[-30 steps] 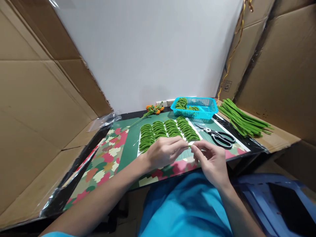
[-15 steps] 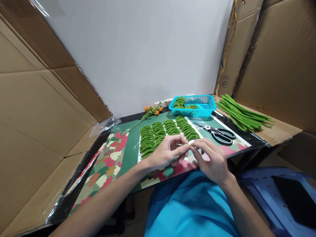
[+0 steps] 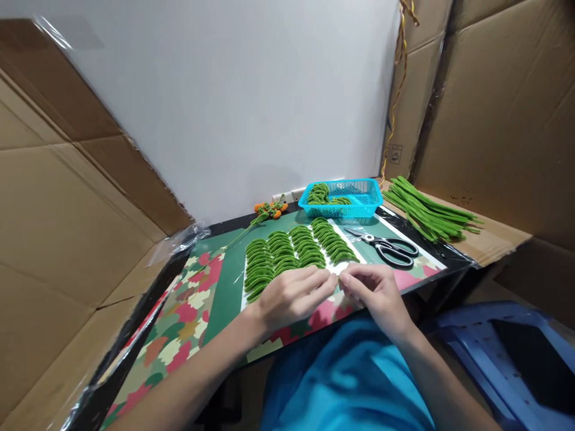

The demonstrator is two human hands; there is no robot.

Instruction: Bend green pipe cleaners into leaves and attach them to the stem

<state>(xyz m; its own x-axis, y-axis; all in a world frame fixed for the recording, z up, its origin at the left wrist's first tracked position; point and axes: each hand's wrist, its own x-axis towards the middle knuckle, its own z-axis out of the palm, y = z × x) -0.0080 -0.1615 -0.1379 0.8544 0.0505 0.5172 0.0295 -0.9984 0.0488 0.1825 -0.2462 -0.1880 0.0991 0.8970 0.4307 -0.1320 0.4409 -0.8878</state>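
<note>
My left hand (image 3: pixel 299 294) and my right hand (image 3: pixel 375 293) meet fingertip to fingertip above the near edge of the mat. Both are closed in a pinch around a short green pipe cleaner piece, mostly hidden by the fingers. Just beyond them, curved green pipe cleaner pieces (image 3: pixel 259 263) lie in several neat columns on a white sheet (image 3: pixel 365 258). Black-handled scissors (image 3: pixel 381 244) rest right of the sheet, blades apart, touched by neither hand.
A blue plastic basket (image 3: pixel 368 209) at the back holds more curved green pieces. Long green pipe cleaners (image 3: pixel 431 209) lie in a bundle at the right. An orange-flowered green stem (image 3: pixel 269 211) lies at the back left. Cardboard walls (image 3: pixel 494 120) flank the table; a blue stool (image 3: pixel 476 335) stands lower right.
The camera view has shifted slightly. My left hand has turned its back more upward, its fingers straighter and closer together. My right fingers have curled in; both hands stay together at the tips.
</note>
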